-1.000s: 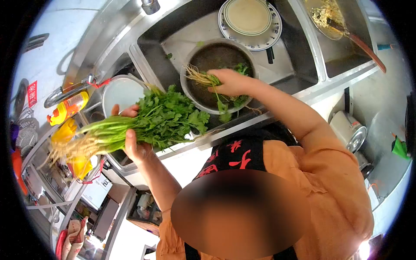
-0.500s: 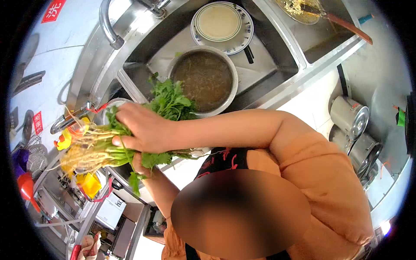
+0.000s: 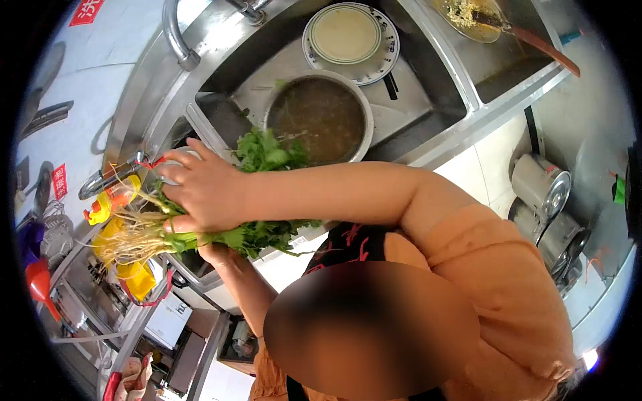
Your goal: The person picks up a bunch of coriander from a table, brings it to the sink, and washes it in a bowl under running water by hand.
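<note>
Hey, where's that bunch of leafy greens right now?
In the head view, the greens are left of centre between the left hand and right hand, to the lower left of the pot of brownish water.

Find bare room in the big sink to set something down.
In the grey steel sink, bare floor lies right of the round metal basin and black sticks. Crowded: far end, under stacked white plates; near left, under the leafy green bunch.

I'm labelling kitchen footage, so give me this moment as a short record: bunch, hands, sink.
Bunch: leafy green plants with pale stringy roots
Right hand: over the bunch, fingers spread
Left hand: beneath, mostly hidden; grip unclear
Steel sink: holds a round metal pot of brownish water and stacked round pale plates
</note>
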`<state>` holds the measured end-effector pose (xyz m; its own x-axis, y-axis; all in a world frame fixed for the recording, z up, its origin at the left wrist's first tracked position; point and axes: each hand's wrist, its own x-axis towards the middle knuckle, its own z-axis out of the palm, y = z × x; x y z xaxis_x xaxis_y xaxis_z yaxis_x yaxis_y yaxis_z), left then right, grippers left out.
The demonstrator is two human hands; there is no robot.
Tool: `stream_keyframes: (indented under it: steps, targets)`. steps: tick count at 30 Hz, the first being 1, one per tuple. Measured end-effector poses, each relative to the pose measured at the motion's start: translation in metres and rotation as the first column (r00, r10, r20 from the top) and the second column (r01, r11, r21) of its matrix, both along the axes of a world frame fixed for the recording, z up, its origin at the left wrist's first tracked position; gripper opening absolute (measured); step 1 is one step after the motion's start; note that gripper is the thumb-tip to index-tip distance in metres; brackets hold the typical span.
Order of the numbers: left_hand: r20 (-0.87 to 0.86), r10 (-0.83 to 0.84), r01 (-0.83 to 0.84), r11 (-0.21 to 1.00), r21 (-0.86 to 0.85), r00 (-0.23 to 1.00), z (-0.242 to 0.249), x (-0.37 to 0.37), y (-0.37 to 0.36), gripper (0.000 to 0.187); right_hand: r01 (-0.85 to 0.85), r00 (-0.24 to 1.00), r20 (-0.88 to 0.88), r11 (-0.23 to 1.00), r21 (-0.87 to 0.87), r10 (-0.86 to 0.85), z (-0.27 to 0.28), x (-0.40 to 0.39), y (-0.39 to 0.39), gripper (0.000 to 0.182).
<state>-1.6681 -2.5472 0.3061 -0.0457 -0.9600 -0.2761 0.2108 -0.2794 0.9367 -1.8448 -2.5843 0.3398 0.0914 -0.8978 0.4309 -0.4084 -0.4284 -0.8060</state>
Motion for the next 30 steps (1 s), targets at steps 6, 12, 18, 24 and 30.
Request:
stream_keyframes:
  steps: [6, 12, 18, 24, 30]
  targets:
    - [-0.138, -0.279, 0.245, 0.944, -0.219, 0.95, 0.007, -0.001, -0.02, 0.06, -0.026, 0.948, 0.293, 0.885, 0.465, -0.126, -0.082, -0.089, 0.01, 0.036]
    - [-0.07, -0.287, 0.279, 0.955, -0.103, 0.955, 0.009, 0.005, -0.014, 0.058, 0.262, 0.939, -0.138, 0.397, 0.88, -0.314, -0.268, -0.09, 0.005, 0.035]
    - [-0.134, -0.261, 0.262, 0.965, -0.009, 0.956, -0.004, 0.019, -0.009, 0.069, 0.069, 0.92, 0.136, 0.492, 0.868, -0.369, -0.256, -0.056, -0.002, 0.029]
    - [-0.117, -0.151, 0.16, 0.985, 0.068, 0.982, -0.005, -0.004, -0.01, 0.082, 0.097, 0.954, 0.25, 0.957, 0.272, -0.168, -0.092, -0.042, 0.005, 0.019]
    - [-0.162, -0.198, 0.204, 0.979, 0.018, 0.967, -0.009, -0.009, -0.007, 0.084, -0.017, 0.951, 0.305, 0.981, 0.193, -0.044, -0.053, -0.008, 0.005, 0.019]
